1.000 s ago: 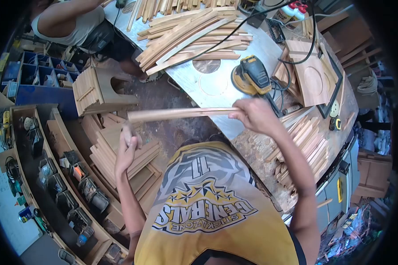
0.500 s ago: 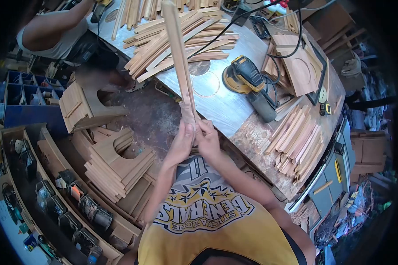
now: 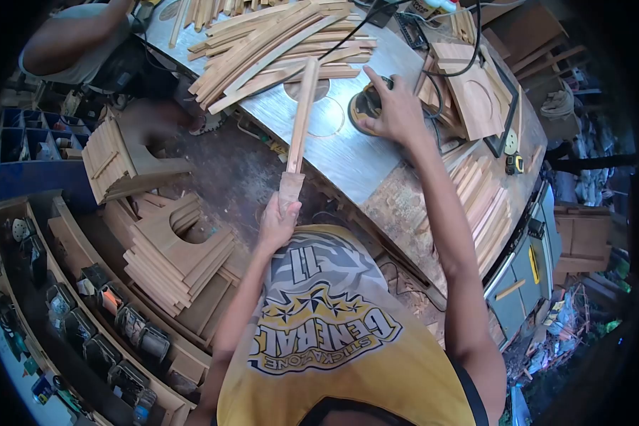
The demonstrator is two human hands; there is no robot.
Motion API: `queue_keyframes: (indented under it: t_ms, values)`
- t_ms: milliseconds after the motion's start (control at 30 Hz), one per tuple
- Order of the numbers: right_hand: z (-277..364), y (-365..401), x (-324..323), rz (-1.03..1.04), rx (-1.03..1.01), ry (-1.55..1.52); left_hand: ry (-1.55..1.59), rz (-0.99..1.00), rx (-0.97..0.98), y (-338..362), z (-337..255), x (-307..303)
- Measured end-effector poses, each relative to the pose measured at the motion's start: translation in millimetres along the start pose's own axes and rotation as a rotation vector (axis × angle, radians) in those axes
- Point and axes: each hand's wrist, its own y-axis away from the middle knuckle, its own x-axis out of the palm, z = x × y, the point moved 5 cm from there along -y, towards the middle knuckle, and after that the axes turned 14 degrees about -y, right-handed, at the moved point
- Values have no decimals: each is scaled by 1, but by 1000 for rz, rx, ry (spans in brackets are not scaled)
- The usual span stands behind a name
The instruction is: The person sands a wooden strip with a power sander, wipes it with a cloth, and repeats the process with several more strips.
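Note:
My left hand (image 3: 277, 224) is closed around the near end of a long, narrow wooden strip (image 3: 304, 117). A tan piece that looks like folded sandpaper (image 3: 291, 189) wraps the strip just above my fingers. The strip points away from me, its far end over the workbench. My right hand (image 3: 402, 113) reaches across the bench and grips a black and yellow orbital sander (image 3: 363, 110) from above. My palm and fingers hide most of the sander. It rests on the bench's metal top (image 3: 344, 167).
Loose wooden strips (image 3: 263, 53) lie piled at the back of the bench; another stack (image 3: 486, 209) lies at right. Wooden panels (image 3: 479, 99) and a tape measure (image 3: 515, 163) are beyond the sander. Cut wooden parts (image 3: 170, 259) stand at left. A co-worker (image 3: 74, 46) is at upper left.
My right hand has left the strip and moved right and forward onto the sander. My left hand still holds the strip, which has come lower and nearer to me.

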Motion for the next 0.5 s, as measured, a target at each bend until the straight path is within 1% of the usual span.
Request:
queue_keyframes:
  t_ms: [33,67,100,133,167,200,233,267,300,367,400,433,467,500]
  values:
    - [-22,-6,17,232,96,-36,10,4,-3,4,-5,-3]
    - [-36,-5,29,465,189,-69,74,112,-69,8,-12,-3]
    - [-41,-5,27,479,175,-56,144,213,-136,12,-14,0]
    - [-46,-6,23,437,193,-88,202,248,-169,12,-3,8]
    - [-49,-7,19,401,213,-119,235,240,-181,13,-4,11]
    - [-40,-5,9,329,163,-81,82,282,-229,11,-6,14]
    - [-31,-6,4,355,133,-68,-72,323,-277,9,-6,19]
    - [-23,-6,-4,341,127,-66,-200,212,-135,7,-7,25]
    - [-14,-4,-10,327,135,-68,-180,214,-151,8,-7,32]
    - [1,1,-7,362,115,-29,-371,61,-68,3,-15,36]
    - [4,2,3,414,123,-60,-414,92,-140,2,-27,30]
    - [8,3,13,461,130,-90,-402,103,-142,-2,-32,28]
    - [15,5,24,518,143,-83,-473,132,-186,-6,-33,27]
    - [29,11,29,473,50,-44,-544,159,-232,-10,-31,26]
